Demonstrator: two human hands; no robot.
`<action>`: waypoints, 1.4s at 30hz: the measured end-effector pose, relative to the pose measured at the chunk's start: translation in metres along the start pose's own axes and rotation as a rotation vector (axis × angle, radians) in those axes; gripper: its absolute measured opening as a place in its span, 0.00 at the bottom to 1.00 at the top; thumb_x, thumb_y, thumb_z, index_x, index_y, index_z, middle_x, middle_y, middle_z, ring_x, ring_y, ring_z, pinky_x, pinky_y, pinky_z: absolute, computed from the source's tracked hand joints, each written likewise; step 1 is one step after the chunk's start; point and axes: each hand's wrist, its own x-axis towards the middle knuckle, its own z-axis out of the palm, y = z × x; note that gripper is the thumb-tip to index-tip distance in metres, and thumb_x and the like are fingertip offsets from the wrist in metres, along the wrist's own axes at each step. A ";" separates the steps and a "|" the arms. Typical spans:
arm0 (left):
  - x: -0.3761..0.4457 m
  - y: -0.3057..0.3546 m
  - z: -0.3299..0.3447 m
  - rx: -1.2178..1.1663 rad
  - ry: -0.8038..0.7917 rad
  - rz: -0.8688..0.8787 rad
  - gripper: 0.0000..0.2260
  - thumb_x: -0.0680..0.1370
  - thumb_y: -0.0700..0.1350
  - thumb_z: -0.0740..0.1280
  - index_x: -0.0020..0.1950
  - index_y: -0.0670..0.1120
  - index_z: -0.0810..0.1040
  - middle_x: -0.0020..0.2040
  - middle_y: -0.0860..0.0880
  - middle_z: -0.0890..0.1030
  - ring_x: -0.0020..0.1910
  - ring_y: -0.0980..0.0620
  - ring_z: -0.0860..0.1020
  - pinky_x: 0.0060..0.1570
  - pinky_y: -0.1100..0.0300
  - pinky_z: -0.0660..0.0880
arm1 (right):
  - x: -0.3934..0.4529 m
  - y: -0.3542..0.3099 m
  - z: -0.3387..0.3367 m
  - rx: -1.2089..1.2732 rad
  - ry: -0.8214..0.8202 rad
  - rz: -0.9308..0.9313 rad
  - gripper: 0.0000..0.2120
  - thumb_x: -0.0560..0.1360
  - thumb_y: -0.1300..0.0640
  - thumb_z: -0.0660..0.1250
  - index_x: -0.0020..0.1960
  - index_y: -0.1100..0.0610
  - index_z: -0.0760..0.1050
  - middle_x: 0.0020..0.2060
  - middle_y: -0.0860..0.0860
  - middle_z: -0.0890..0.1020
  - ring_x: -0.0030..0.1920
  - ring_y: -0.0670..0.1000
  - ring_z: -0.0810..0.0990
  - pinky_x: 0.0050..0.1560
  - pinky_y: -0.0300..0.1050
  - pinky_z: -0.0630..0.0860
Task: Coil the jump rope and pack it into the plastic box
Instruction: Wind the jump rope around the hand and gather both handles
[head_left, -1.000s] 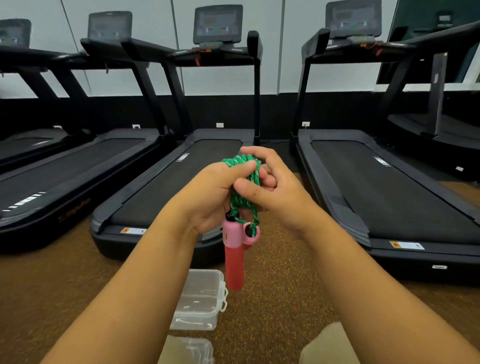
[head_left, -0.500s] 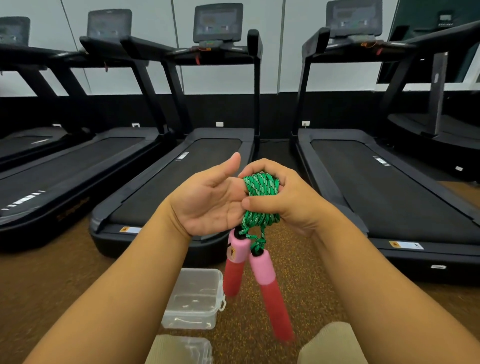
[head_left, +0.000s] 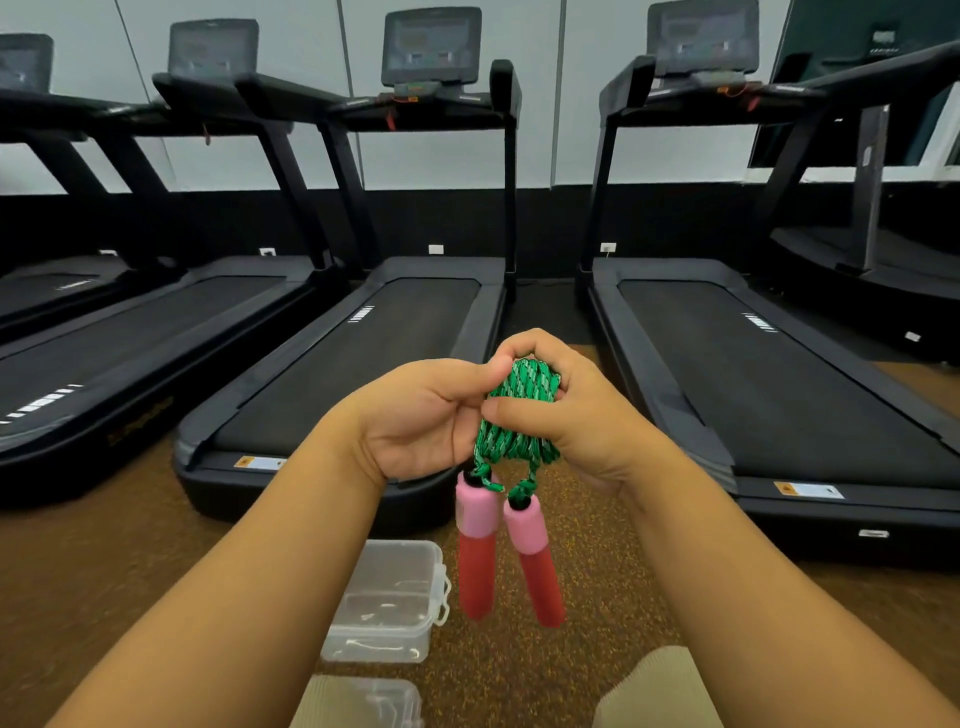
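Observation:
The green jump rope (head_left: 519, 410) is bundled into a tight coil held up in front of me. My right hand (head_left: 566, 410) grips the coil, fingers curled over its top and thumb across its front. My left hand (head_left: 415, 415) curls against the coil's left side, fingertips touching the rope. Two pink and red handles (head_left: 498, 551) hang side by side below the coil. The clear plastic box (head_left: 389, 603) stands open on the brown floor below my left forearm. Its clear lid (head_left: 374, 701) lies nearer me at the bottom edge.
Several black treadmills (head_left: 363, 364) stand in a row ahead, their decks ending close to my hands. Speckled brown floor (head_left: 597, 649) lies around the box. My knees in beige fabric (head_left: 654, 691) show at the bottom edge.
The coil passed from my left hand into my right hand's grip. Both handles swung down and now hang straight, side by side. My left thumb has come down against the rope.

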 end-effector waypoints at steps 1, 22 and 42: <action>0.001 0.000 0.004 0.021 0.074 0.020 0.20 0.79 0.45 0.60 0.66 0.33 0.72 0.59 0.35 0.78 0.57 0.42 0.79 0.57 0.50 0.77 | 0.000 0.002 0.001 0.000 0.033 -0.006 0.13 0.70 0.68 0.71 0.50 0.57 0.72 0.40 0.54 0.77 0.41 0.51 0.79 0.42 0.48 0.79; -0.005 -0.054 -0.021 0.453 0.322 0.163 0.34 0.64 0.41 0.78 0.67 0.50 0.70 0.63 0.41 0.77 0.59 0.44 0.78 0.58 0.50 0.76 | 0.013 -0.005 -0.006 0.102 0.294 -0.027 0.12 0.72 0.69 0.67 0.40 0.54 0.71 0.37 0.53 0.74 0.37 0.53 0.76 0.36 0.49 0.77; -0.003 -0.053 -0.029 0.897 0.589 0.138 0.14 0.76 0.48 0.68 0.61 0.61 0.75 0.55 0.56 0.81 0.54 0.59 0.78 0.58 0.54 0.73 | 0.011 -0.009 -0.016 0.354 0.058 0.128 0.07 0.67 0.65 0.68 0.39 0.54 0.73 0.32 0.51 0.75 0.33 0.51 0.75 0.37 0.47 0.72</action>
